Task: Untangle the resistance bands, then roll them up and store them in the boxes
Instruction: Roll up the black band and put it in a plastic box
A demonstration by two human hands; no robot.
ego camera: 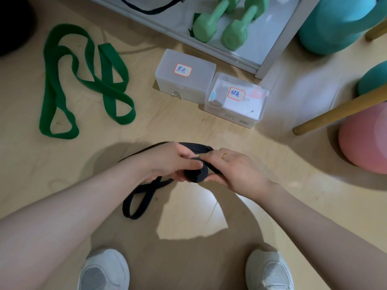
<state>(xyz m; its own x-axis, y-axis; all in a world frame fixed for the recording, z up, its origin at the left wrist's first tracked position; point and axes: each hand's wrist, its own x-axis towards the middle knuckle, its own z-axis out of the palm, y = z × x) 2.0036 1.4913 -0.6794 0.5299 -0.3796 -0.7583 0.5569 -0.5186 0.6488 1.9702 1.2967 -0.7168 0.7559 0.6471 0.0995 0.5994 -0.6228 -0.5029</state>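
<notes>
Black band (pixel 194 173): centre frame, partly wound into tight coil; loose tail loops to floor at lower left of coil. Left hand (pixel 171 162): fingers curled round coil, thumb pressing its face. Right hand (pixel 232 167): fingers pinching coil's other side. Green band (pixel 83 80): upper left, on floor, unrolled, loops crossing. Two labelled boxes (pixel 184 74): upper centre, lids on. Judgement: first roll about half done; nothing boxed.

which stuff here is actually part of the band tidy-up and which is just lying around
Part of the job:
- black band, being rolled by left hand and right hand
- green band, loose on the floor
- two labelled boxes

Just lying about:
- green dumbbells
- teal ball
- pink ball
</notes>
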